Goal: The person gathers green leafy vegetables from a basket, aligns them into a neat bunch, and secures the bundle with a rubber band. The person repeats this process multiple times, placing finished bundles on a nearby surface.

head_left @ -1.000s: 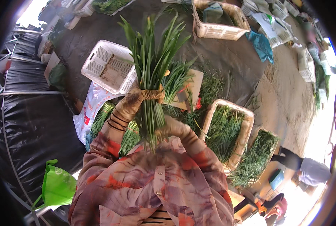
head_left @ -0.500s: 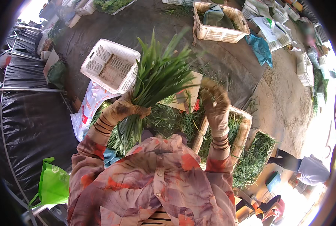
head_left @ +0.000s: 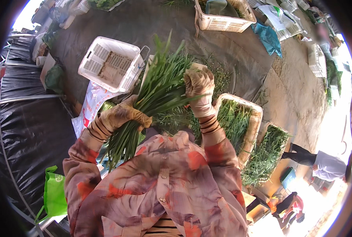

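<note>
My left hand (head_left: 124, 114), in a soiled glove, is closed around a bunch of chives (head_left: 160, 81). Their long flat green leaves fan up and to the right, while the lower ends hang below the fist on the left. At the bunch's right edge my right hand (head_left: 199, 89), also gloved, has its fingers curled in on some leaf tips; the exact pinch is partly hidden. One leaf crosses in front of the right wrist. Loose greens (head_left: 172, 118) lie beneath the hands.
A white plastic crate (head_left: 122, 79) with a dirty bottom stands at the far left, beside a white printed bag (head_left: 91, 104). Crates of greens (head_left: 256, 118) stand at my right. Another crate (head_left: 227, 24) is at the back. A green bag (head_left: 54, 193) hangs at left; people (head_left: 328, 166) are at lower right.
My right hand has come left and in to the bunch, its fingers now curled at the leaves. The bunch has tilted slightly, still in my left hand. The view has shifted a little.
</note>
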Demonstrator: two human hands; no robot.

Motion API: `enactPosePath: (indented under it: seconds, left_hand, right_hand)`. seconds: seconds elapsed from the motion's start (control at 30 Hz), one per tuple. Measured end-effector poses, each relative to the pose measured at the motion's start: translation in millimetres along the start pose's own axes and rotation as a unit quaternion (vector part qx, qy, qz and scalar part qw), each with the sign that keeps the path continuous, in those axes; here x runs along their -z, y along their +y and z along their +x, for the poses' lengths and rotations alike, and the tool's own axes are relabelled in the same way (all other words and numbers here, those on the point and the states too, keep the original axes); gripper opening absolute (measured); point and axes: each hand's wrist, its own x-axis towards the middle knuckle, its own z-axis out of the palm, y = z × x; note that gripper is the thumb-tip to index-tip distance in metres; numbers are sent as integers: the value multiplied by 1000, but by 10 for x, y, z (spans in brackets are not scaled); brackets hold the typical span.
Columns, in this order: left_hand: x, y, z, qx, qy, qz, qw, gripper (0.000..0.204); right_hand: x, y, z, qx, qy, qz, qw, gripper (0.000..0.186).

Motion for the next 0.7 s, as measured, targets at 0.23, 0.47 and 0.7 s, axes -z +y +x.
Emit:
enactPosePath:
  seconds: [0.23, 0.47, 0.7]
  left_hand:
    - [170, -215, -191, 106, -27, -47, 993, 37]
    - [250, -247, -62, 127, -44, -41, 990, 32]
    - [196, -202, 109, 111, -107, -27, 988, 31]
  right_hand:
    - [219, 1168, -1635, -425, -271, -28, 863, 25]
    - [834, 1175, -1361, -281, -274, 95, 915, 53]
    - [611, -151, 190, -52, -107, 191, 974, 44]
